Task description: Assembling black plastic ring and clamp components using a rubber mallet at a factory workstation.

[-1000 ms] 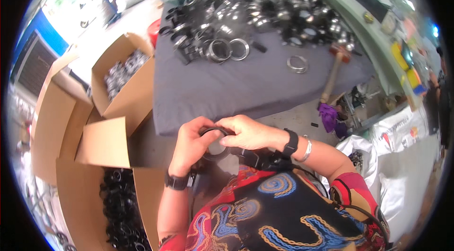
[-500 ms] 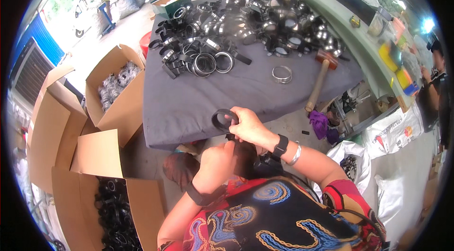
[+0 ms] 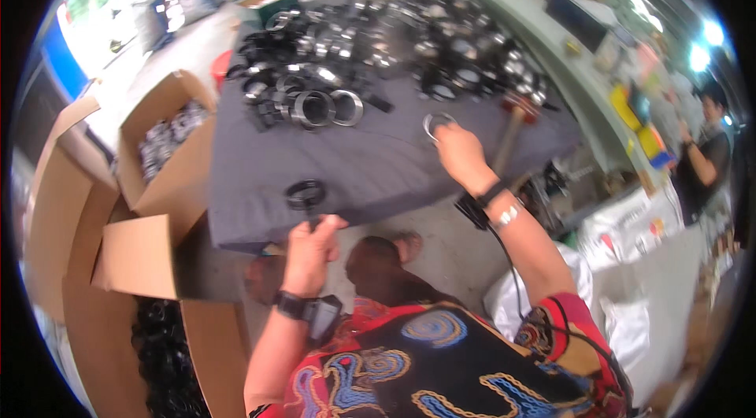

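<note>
My left hand [image 3: 309, 254] is closed on the tail of a black ring-shaped clamp [image 3: 305, 193], holding it up near the front edge of the cloth-covered table. The clamp's round loop stands above my fingers. Farther right, my right hand [image 3: 459, 152] reaches over the table, its fingers closed at the near rim of a thin silver metal ring [image 3: 430, 125]. My fingertips hide part of that ring. A mallet [image 3: 520, 109] with a reddish head lies just right of my right hand, its handle partly behind my wrist.
Many black clamps and silver rings [image 3: 313, 109] are heaped across the table's far half. Cardboard boxes [image 3: 142, 257] stand at the left, holding black parts [image 3: 169, 355] and silver parts [image 3: 169, 141]. White sacks [image 3: 630, 221] lie at the right; a person [image 3: 701, 154] is beyond them.
My hands have moved apart. The right let go of the black clamp and reached forward right to the silver ring; the left keeps the clamp and has shifted left. The view has swung slightly.
</note>
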`<state>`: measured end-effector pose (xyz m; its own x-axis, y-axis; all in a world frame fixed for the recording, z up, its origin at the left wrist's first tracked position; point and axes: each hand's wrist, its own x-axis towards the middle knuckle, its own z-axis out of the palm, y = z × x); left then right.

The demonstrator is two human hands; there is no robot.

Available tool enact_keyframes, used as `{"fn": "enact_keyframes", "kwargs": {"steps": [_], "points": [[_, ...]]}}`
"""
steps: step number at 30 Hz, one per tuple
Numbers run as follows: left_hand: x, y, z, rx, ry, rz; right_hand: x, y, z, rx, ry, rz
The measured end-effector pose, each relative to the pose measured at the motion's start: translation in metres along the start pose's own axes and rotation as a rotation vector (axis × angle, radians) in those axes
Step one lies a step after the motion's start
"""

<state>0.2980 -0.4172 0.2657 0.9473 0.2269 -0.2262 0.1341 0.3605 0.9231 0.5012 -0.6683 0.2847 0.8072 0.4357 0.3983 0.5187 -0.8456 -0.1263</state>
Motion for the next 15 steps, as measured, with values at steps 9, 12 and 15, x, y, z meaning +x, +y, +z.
{"fn": "enact_keyframes", "kwargs": {"steps": [9,12,15], "points": [[0.012,0.014,0.058,-0.145,-0.004,0.058,-0.036,-0.112,-0.036,1.484,-0.441,0.281],[0.015,0.007,0.049,-0.138,0.061,0.123,-0.034,-0.112,-0.030,1.508,-0.428,0.262],[0.015,0.007,0.014,-0.406,-0.086,0.049,-0.017,-0.087,-0.036,1.122,-0.122,0.250]]}}
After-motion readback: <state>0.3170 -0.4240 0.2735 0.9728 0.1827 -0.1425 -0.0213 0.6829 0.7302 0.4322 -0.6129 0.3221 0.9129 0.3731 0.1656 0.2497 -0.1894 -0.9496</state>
